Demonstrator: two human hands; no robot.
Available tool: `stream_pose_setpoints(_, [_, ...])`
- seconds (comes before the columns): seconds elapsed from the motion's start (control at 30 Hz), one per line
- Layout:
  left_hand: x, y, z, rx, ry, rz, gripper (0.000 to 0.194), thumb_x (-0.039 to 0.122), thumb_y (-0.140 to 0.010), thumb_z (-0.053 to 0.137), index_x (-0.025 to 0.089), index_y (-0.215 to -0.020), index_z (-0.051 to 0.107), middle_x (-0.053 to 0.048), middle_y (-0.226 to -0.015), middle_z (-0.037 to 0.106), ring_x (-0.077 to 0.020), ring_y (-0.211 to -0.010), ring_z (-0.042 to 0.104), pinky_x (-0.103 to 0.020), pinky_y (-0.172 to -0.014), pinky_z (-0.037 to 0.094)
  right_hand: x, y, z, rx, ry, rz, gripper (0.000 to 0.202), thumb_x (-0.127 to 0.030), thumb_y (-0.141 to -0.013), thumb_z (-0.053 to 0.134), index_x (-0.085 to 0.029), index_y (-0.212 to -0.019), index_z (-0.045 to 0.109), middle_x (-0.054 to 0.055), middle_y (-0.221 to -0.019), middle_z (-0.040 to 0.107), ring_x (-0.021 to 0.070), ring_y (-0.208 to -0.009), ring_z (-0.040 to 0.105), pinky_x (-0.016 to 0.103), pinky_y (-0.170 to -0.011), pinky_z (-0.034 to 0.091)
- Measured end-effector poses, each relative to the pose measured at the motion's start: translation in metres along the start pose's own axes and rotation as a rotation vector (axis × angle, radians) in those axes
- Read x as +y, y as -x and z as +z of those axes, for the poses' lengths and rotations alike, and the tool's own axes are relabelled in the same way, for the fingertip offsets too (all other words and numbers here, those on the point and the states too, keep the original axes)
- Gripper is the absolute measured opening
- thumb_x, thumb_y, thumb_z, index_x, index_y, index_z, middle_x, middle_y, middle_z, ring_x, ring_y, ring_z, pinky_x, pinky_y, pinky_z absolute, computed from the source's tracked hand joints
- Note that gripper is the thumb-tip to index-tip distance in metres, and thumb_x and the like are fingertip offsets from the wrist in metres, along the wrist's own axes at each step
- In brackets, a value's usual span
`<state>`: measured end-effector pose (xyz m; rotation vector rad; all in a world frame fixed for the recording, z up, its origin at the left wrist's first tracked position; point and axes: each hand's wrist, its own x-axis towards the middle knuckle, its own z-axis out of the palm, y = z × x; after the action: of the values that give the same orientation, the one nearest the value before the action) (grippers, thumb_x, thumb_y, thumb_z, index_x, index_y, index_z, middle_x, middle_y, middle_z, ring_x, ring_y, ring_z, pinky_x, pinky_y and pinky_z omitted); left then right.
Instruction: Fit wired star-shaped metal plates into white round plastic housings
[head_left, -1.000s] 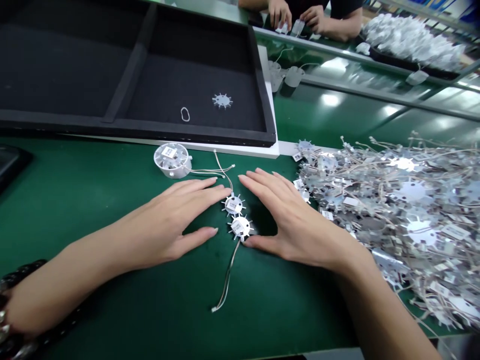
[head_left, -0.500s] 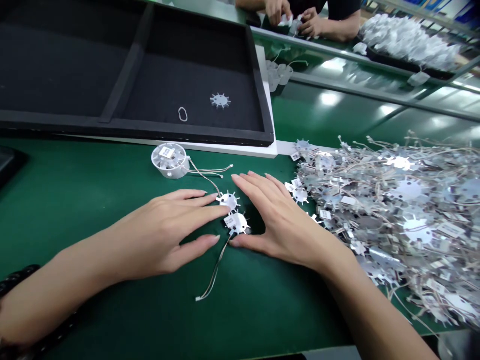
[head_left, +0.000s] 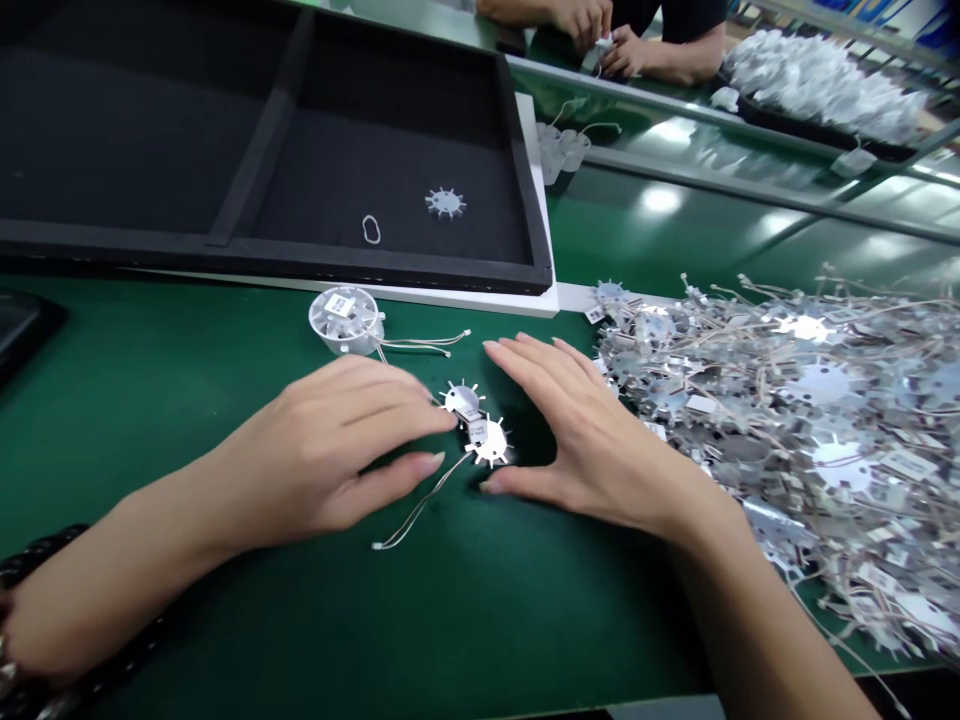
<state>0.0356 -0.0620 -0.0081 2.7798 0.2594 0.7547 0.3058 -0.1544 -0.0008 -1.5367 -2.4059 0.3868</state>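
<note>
Two toothed silver discs lie on the green table between my hands: an upper disc (head_left: 460,398) and a lower disc (head_left: 493,442), with small white labels where they meet. Thin wires trail from them to the lower left. My left hand (head_left: 352,440) has its fingertips at the left edge of the upper disc, thumb apart from the fingers. My right hand (head_left: 574,430) is spread to the right of the discs, thumb low, holding nothing. Above my left hand stands a round white housing (head_left: 346,320) with a label and wires.
A large pile of silver discs and wires (head_left: 810,420) covers the right side. A black tray (head_left: 375,262) at the back holds one disc and a small ring. Beyond the glass, a person's hands (head_left: 626,50) work near white pieces. A dark object sits far left.
My right hand has moved slightly right, away from the discs. My left fingers have drawn together and bent more. The lower disc has turned, and its wires have swung up and left.
</note>
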Motion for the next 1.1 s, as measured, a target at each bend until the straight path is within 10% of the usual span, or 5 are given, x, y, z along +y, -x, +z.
stream_pose_setpoints(0.2, [-0.003,0.008,0.009,-0.159,-0.069,-0.109,0.049,0.049,-0.114,0.048,0.016,-0.150,0.056,-0.015,-0.149,0.069,-0.0354,-0.150,0.054,-0.055,-0.128,0.040,0.004,0.003,-0.004,-0.035,0.031,0.062,0.095,-0.045,-0.094,0.082,-0.016,-0.169,0.031,0.020,-0.173,0.043,0.0371,-0.164,0.034,0.067,-0.134,0.025])
stream_pose_setpoints(1.1, [0.006,0.002,0.008,-0.133,-0.003,0.001,0.035,0.042,-0.118,0.043,0.018,-0.133,0.062,-0.005,-0.124,0.082,-0.0277,-0.132,0.071,-0.050,-0.131,0.036,-0.014,-0.007,0.020,0.069,0.038,0.044,0.087,-0.060,-0.097,0.075,-0.013,-0.163,0.043,0.022,-0.160,0.058,0.0362,-0.156,0.048,0.064,-0.130,0.035])
